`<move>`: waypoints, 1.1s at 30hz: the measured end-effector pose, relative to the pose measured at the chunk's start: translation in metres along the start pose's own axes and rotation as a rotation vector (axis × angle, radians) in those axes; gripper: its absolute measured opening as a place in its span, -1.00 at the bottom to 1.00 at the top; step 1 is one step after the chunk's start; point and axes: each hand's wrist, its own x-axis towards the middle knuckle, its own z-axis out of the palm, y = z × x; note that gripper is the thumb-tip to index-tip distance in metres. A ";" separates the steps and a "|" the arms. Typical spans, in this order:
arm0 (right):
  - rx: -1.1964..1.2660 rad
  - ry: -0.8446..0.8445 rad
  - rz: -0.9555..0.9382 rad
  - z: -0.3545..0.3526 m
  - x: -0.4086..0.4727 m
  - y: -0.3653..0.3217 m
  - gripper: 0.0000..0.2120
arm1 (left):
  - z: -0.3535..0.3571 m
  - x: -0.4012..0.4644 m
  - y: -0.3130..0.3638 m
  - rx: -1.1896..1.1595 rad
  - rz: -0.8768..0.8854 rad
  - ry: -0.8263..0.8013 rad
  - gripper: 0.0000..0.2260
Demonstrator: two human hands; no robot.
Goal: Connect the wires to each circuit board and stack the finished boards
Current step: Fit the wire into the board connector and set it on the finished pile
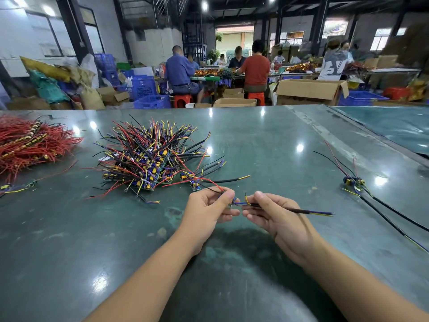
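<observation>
My left hand pinches a small circuit board with red and black leads, mostly hidden by my fingers. My right hand holds a black sheathed cable whose yellow and blue wire ends point toward the board, close to it. Whether they touch the board I cannot tell. A big heap of wired circuit boards lies on the green table just beyond my left hand. At the right lie a couple of boards with long black cables.
A bundle of red wires lies at the far left, with loose small parts near it. A second table surface adjoins at the right. Beyond the table, people sit working among cardboard boxes and blue crates.
</observation>
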 end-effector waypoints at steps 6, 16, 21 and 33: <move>0.085 -0.029 0.007 -0.003 0.000 -0.001 -0.88 | 0.002 -0.001 0.002 -0.134 0.003 -0.029 -0.95; -0.011 0.041 0.005 -0.002 -0.001 -0.004 -0.84 | 0.004 -0.002 0.004 -0.126 -0.015 -0.053 -0.90; -0.499 0.039 -0.329 -0.002 -0.001 -0.002 -0.81 | 0.005 -0.001 0.005 -0.213 -0.075 -0.032 -0.74; -0.687 0.101 -0.446 -0.006 -0.001 -0.004 -0.94 | 0.007 -0.002 0.008 -0.371 -0.111 -0.051 -0.81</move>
